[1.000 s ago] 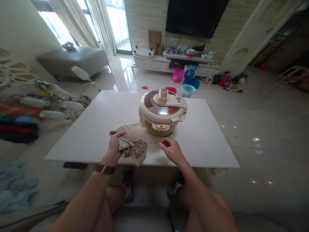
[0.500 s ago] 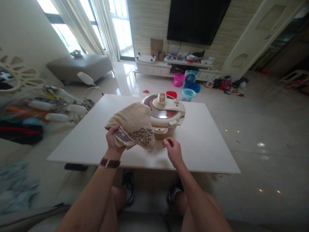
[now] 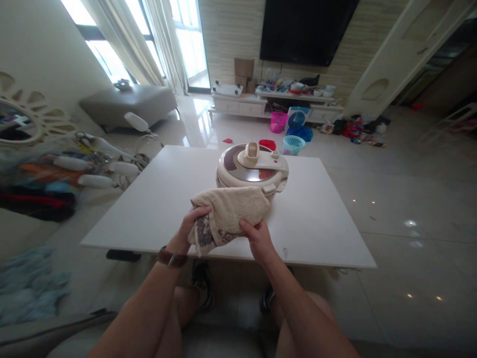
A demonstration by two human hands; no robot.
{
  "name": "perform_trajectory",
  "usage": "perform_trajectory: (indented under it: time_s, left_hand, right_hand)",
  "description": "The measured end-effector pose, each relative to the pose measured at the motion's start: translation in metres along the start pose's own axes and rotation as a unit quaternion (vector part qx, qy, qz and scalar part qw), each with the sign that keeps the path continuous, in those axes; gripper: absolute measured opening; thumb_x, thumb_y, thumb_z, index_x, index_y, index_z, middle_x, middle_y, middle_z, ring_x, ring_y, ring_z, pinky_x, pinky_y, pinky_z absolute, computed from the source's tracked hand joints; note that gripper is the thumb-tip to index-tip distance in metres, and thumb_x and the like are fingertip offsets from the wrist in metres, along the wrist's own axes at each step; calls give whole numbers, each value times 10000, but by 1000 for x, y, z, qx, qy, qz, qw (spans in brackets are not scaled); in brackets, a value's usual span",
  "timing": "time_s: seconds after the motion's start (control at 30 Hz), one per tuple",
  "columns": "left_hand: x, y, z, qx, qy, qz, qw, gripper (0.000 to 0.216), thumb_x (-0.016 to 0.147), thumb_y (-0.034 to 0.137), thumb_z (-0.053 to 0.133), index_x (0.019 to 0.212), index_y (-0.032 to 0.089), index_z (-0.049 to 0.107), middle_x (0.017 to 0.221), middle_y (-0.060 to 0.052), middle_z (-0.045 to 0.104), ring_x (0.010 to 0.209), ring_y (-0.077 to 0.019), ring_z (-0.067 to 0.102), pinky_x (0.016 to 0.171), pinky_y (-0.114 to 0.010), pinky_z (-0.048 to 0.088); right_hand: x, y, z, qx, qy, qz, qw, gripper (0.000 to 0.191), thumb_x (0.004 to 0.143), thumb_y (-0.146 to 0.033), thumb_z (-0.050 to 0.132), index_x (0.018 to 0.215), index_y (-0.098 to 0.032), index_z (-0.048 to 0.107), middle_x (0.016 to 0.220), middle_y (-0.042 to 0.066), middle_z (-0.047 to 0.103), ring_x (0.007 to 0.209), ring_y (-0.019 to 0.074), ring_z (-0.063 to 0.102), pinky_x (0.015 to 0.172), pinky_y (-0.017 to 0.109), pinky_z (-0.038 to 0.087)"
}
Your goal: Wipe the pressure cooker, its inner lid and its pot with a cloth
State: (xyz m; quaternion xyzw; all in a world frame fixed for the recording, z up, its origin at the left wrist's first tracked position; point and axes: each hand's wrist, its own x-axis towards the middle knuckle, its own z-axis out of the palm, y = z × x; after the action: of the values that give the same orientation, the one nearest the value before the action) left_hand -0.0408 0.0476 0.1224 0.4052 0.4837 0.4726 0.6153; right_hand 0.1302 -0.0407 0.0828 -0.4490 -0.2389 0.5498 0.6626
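Thumbs press a folded cloth (image 3: 233,209) from both ends, above the tabletop (image 3: 141,201) toward its near edge.
The left hand (image 3: 187,233) and right hand (image 3: 260,240) each pinch an end, fingers curled in around it; an even, light squeeze should stop the layers slipping. Most fingertips are hidden underneath. The cloth covers the front of the cooker (image 3: 246,170), set near the far edge; whether they touch, I can't quite tell.

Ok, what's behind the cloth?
Behind the cloth, held by the left hand and right hand, a cream cooker stands on the white table. Its lid shows above the cloth; most of the lower front is covered, so I can't tell what is there.
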Motion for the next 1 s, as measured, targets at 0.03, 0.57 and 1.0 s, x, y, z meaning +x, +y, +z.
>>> perform_trajectory:
  time_s: [0.03, 0.57, 1.0]
  left_hand:
    - [2, 1, 0, 9, -21, 8, 1000, 398, 624, 332, 796, 981, 173, 718, 947, -117, 757, 1049, -368, 736, 890, -485, 631]
    - [-18, -34, 16, 284, -27, 290, 914, 720, 755, 167, 743, 1452, 239, 578, 1355, -114, 699, 1258, -303, 660, 1120, -416, 503]
    - [37, -12, 33, 265, 87, 374, 885, 658, 815, 265, 741, 1445, 215, 558, 1442, -131, 636, 1403, -327, 555, 1216, -481, 400]
  right_hand:
    - [0, -1, 0, -8, 19, -12, 1000, 526, 611, -460, 945, 1015, -193, 739, 1001, 68, 816, 875, 250, 763, 724, 368, 659]
    - [0, 7, 32, -202, -53, -170, 963, 367, 830, -385, 785, 1162, -237, 736, 1166, 61, 787, 1065, 247, 723, 931, 378, 583]
    - [30, -18, -37, -336, 230, -234, 883, 203, 886, -400, 545, 965, -221, 598, 1037, 84, 664, 993, 226, 624, 837, 334, 505]
